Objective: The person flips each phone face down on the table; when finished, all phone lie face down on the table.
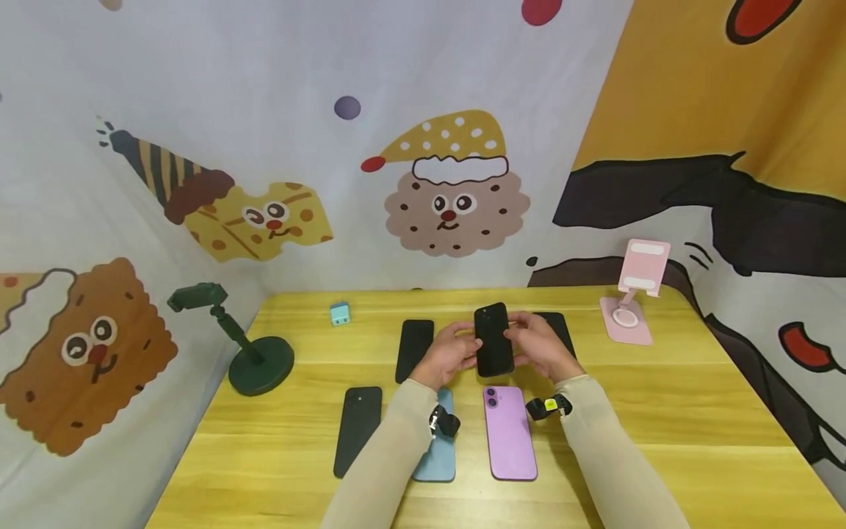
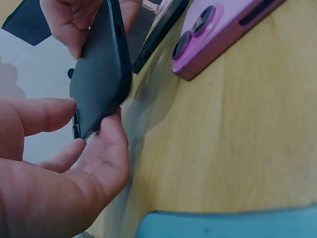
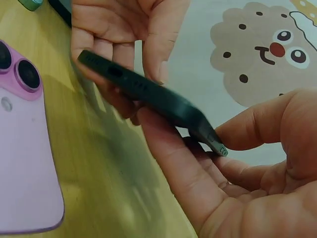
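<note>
A black smartphone (image 1: 494,345) is raised above the table between both hands, its camera side turned toward the head view. My left hand (image 1: 454,351) grips its left edge, thumb on the camera side and fingers beneath. On the opposite edge, my right hand (image 1: 538,342) holds it the same way. In the right wrist view the charging-port end of this smartphone (image 3: 163,101) shows. Below lies a pink smartphone (image 1: 512,433), camera side up. A blue smartphone (image 1: 436,464) is partly covered by the left forearm, and another dark smartphone (image 1: 557,328) by the right hand.
Two more dark phones lie at the left, one farther back (image 1: 415,349) and one nearer (image 1: 358,430). A dark green stand (image 1: 261,367) is at the left edge, a pink phone stand (image 1: 636,308) at the back right. A light-blue charger plug (image 1: 340,314) sits near the back.
</note>
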A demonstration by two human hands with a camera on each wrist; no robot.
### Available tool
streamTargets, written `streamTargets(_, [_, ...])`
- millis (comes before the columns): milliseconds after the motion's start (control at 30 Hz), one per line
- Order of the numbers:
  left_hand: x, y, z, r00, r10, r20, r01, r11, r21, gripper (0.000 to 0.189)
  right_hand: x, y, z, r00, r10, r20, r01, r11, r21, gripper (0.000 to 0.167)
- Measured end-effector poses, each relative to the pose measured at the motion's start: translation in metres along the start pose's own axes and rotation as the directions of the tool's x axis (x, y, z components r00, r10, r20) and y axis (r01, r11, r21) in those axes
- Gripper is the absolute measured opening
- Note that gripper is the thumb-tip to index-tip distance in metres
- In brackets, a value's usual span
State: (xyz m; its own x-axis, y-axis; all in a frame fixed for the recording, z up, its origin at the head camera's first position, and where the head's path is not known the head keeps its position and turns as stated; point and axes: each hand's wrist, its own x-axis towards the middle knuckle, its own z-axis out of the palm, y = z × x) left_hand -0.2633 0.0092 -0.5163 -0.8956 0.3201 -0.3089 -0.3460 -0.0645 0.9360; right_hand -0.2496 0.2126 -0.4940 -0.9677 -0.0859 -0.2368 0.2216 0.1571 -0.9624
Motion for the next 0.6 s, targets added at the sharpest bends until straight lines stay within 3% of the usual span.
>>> streamTargets(167, [0.000, 0.002, 0.001, 1.000, 0.009, -0.022, -0.007, 0.999, 0.047, 0.052, 0.001, 0.005, -0.005, 1.000, 0.024, 0.015, -0.024, 1.000, -0.005, 0.055])
streamTargets(433, [0.002, 0.003, -0.001, 0.998, 0.015, -0.057, -0.008, 0.992, 0.129, 0.057, 0.008, 0.013, -0.016, 0.998, 0.064, 0.022, -0.061, 0.990, -0.127, 0.060])
streamTargets(600, [0.003, 0.003, -0.003, 0.997, 0.005, -0.081, 0.007, 0.989, 0.150, 0.058, 0.015, 0.015, -0.014, 0.995, 0.093, 0.019, -0.090, 0.989, -0.121, 0.060])
